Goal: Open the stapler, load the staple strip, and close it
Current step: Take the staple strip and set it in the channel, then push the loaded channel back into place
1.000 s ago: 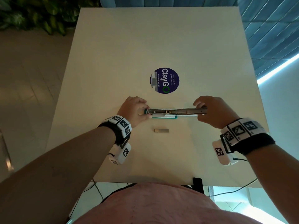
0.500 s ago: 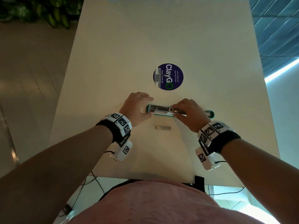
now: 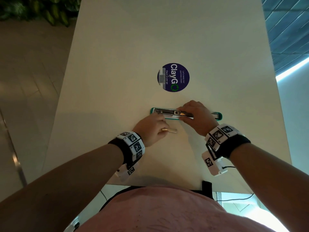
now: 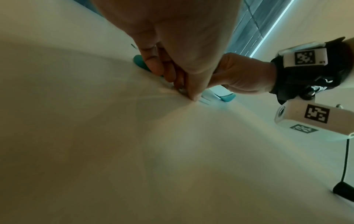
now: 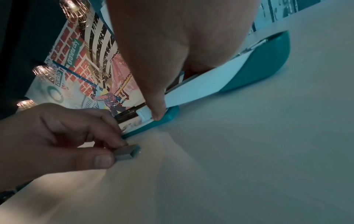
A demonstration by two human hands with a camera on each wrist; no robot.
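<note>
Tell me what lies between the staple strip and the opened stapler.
Only bare table: the head view shows a narrow clear stretch between the staple strip and the stapler. The left hand pinches the strip.

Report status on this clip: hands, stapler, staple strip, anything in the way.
Left hand pinching staple strip on the table. Right hand holding opened stapler flat. Strip not yet loaded. Nothing between strip and stapler.
</note>
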